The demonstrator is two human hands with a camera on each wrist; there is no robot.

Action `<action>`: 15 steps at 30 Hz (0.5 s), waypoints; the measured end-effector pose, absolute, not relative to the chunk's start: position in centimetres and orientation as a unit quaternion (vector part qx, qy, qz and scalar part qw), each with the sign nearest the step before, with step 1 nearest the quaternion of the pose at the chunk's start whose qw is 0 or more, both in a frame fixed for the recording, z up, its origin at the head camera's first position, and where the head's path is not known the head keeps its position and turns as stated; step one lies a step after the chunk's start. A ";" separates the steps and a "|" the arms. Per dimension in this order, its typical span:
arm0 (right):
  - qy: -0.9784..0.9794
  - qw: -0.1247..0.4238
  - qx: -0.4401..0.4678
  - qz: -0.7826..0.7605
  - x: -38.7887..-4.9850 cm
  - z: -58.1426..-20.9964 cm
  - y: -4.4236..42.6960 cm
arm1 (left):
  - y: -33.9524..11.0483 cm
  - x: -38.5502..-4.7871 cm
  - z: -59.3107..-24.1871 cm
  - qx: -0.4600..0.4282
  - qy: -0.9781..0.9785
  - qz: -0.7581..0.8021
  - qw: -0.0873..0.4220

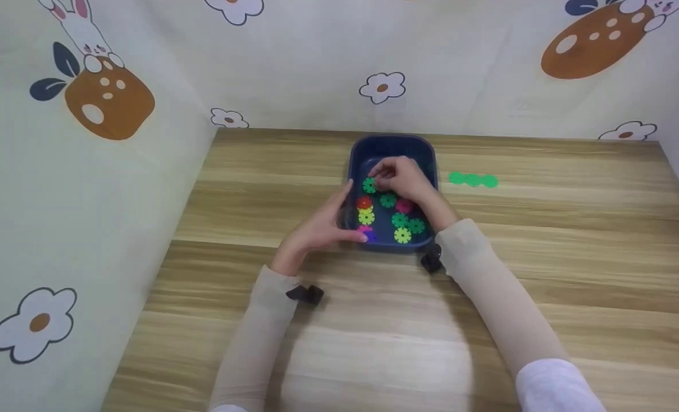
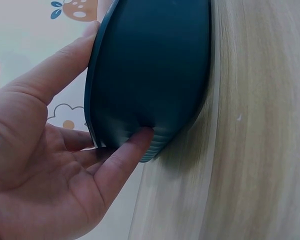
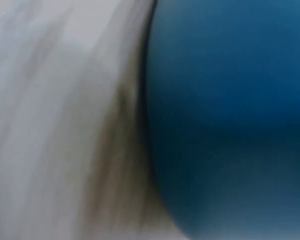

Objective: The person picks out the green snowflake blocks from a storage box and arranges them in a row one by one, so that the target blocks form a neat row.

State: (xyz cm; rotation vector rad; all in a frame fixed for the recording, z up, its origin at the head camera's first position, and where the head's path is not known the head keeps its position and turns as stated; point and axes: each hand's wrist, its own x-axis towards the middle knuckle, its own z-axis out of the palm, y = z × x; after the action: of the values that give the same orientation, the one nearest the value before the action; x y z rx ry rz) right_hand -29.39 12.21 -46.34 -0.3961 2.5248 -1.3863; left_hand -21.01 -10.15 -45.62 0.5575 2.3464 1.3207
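Observation:
A dark blue box [image 1: 393,247] holds several flower-edged discs, among them a yellow disc [image 1: 402,235], a red disc [image 1: 364,203] and a green disc [image 1: 400,220]. My left hand [image 1: 322,227] grips the box's left side, thumb and fingers spread along it. In the left wrist view, this hand [image 2: 55,165] has fingertips against the wall of the box [image 2: 150,65]. My right hand [image 1: 403,176] is inside the box with bent fingers, beside another green disc [image 1: 369,185]; whether it pinches that disc is unclear. The right wrist view shows only the box's blurred wall [image 3: 230,120].
A row of joined green discs [image 1: 473,180] lies on the wooden table [image 1: 545,257], right of the box. A printed cloth [image 1: 310,68] stands behind the table and along its left side. Small black devices hang at both wrists.

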 end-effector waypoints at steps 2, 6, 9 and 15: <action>0.859 0.113 -0.139 -0.481 -29.4 -46.3 12.3 | -10.2 -21.0 -45.6 0.198 0.839 0.468 0.194; 0.852 0.106 -0.144 -0.492 -29.2 -46.2 12.4 | -10.1 -20.9 -45.6 0.193 0.843 0.461 0.198; 0.850 0.093 -0.142 -0.499 -29.1 -46.1 12.5 | -10.1 -20.9 -45.5 0.192 0.845 0.458 0.198; 0.834 0.057 -0.140 -0.530 -29.1 -45.8 12.5 | -10.1 -20.9 -45.4 0.195 0.844 0.462 0.194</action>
State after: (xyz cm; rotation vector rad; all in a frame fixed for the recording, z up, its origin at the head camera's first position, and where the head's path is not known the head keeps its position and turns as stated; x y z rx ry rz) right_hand -29.05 12.52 -45.82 -0.4239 2.5301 -1.6077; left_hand -20.94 -10.06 -45.41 0.5455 2.3655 1.2944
